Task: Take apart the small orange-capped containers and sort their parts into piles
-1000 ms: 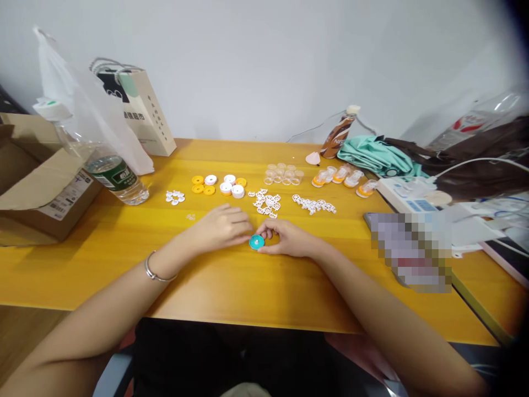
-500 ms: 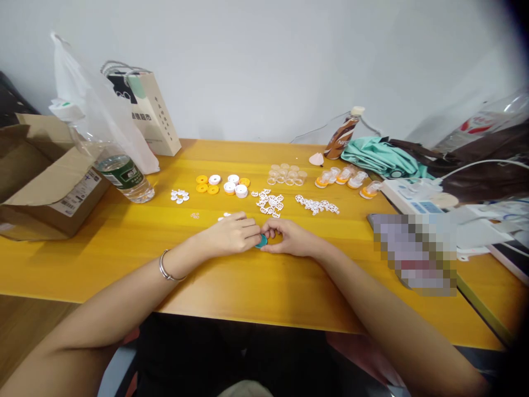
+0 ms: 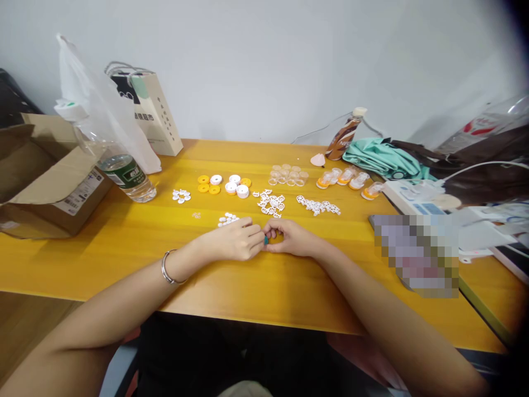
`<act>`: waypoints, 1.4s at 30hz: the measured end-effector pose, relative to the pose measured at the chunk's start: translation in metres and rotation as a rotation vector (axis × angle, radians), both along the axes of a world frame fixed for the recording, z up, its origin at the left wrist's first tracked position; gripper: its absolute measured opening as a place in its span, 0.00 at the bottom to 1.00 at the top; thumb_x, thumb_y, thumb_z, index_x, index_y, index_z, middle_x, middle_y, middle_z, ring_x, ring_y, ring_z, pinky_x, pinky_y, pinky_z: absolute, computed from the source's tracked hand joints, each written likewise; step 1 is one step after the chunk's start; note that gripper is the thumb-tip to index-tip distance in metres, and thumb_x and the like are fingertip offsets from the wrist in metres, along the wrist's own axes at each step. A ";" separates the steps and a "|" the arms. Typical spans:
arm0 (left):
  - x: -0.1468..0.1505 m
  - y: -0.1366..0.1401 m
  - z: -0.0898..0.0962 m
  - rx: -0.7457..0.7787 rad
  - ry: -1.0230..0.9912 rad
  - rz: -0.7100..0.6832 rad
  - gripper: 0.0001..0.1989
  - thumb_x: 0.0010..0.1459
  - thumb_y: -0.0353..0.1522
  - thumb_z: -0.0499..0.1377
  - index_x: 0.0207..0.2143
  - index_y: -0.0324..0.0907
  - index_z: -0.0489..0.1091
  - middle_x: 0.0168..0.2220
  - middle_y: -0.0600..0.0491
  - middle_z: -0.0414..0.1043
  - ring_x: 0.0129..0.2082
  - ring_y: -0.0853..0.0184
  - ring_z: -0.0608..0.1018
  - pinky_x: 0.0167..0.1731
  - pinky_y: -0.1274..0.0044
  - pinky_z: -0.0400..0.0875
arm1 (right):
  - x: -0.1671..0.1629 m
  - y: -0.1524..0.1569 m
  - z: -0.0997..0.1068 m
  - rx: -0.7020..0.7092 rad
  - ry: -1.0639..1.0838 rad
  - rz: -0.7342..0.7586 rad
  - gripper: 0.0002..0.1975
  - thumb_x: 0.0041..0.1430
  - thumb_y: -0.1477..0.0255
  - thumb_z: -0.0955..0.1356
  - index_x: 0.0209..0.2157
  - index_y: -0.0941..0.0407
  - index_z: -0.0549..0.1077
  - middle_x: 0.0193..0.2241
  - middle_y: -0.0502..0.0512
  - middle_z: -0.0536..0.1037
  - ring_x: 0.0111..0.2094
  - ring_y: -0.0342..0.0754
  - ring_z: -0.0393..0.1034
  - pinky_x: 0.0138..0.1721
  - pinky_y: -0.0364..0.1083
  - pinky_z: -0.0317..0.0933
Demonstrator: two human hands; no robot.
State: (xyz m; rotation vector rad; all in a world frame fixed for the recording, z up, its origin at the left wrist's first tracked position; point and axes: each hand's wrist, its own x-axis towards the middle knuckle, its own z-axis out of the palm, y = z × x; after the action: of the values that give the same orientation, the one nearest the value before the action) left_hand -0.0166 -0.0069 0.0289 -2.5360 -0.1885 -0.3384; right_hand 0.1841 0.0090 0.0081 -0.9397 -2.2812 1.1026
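The teal cap [image 3: 266,240] sits pinched between your two hands at the desk's middle, nearly hidden by fingers. Your left hand [image 3: 235,241] curls closed against it, and your right hand [image 3: 289,238] grips it from the other side. Just beyond your knuckles lie white rings [image 3: 270,202] and small white bits [image 3: 227,219]; farther back, yellow and white caps [image 3: 225,184] rest on the desk [image 3: 264,286].

Glossy wood-grain table [image 3: 124,242], matt cardboard box [image 3: 45,182], clear plastic bag [image 3: 103,116], metal bangle [image 3: 167,268]
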 end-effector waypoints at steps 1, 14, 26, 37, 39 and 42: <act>0.000 0.000 0.000 0.001 0.000 -0.001 0.10 0.59 0.24 0.51 0.26 0.37 0.67 0.26 0.51 0.67 0.27 0.69 0.69 0.28 0.74 0.59 | 0.000 0.000 0.000 -0.003 0.002 0.001 0.10 0.43 0.70 0.71 0.28 0.57 0.67 0.24 0.47 0.65 0.26 0.40 0.58 0.29 0.41 0.57; -0.001 0.002 -0.001 -0.085 -0.029 0.018 0.11 0.61 0.25 0.50 0.27 0.38 0.68 0.29 0.50 0.70 0.29 0.70 0.69 0.31 0.74 0.60 | 0.000 -0.002 0.000 0.029 -0.009 -0.011 0.09 0.43 0.72 0.69 0.27 0.57 0.66 0.24 0.47 0.65 0.26 0.40 0.59 0.29 0.41 0.57; -0.002 0.005 -0.003 -0.110 -0.087 0.087 0.09 0.62 0.27 0.49 0.30 0.39 0.67 0.29 0.52 0.70 0.29 0.70 0.69 0.29 0.75 0.56 | 0.000 -0.002 0.001 0.052 -0.015 0.007 0.09 0.44 0.71 0.69 0.27 0.57 0.65 0.24 0.46 0.64 0.26 0.40 0.58 0.29 0.41 0.56; -0.040 0.022 0.033 -0.096 -0.208 0.237 0.09 0.61 0.30 0.50 0.29 0.40 0.67 0.26 0.53 0.70 0.27 0.70 0.68 0.29 0.75 0.58 | 0.002 -0.004 0.002 0.043 -0.026 0.030 0.10 0.47 0.72 0.69 0.34 0.57 0.71 0.27 0.50 0.70 0.29 0.41 0.62 0.33 0.42 0.60; -0.059 0.023 0.041 -0.108 -0.217 0.297 0.09 0.60 0.30 0.51 0.29 0.41 0.67 0.26 0.53 0.70 0.27 0.70 0.69 0.29 0.76 0.59 | 0.002 -0.004 0.001 0.056 -0.026 0.023 0.10 0.46 0.72 0.69 0.34 0.57 0.71 0.27 0.50 0.70 0.29 0.41 0.62 0.33 0.42 0.60; -0.090 0.021 0.039 -0.145 -0.179 0.376 0.07 0.59 0.30 0.51 0.30 0.41 0.68 0.27 0.53 0.71 0.27 0.70 0.69 0.29 0.76 0.60 | 0.003 -0.003 0.000 0.069 -0.025 0.024 0.10 0.46 0.72 0.69 0.34 0.57 0.71 0.27 0.50 0.70 0.29 0.41 0.62 0.33 0.42 0.60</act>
State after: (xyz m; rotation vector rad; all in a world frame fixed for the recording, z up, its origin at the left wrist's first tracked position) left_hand -0.1070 0.0142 0.0680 -2.5380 -0.7715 -0.4125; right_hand 0.1868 0.0063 0.0082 -0.9059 -2.3406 1.0213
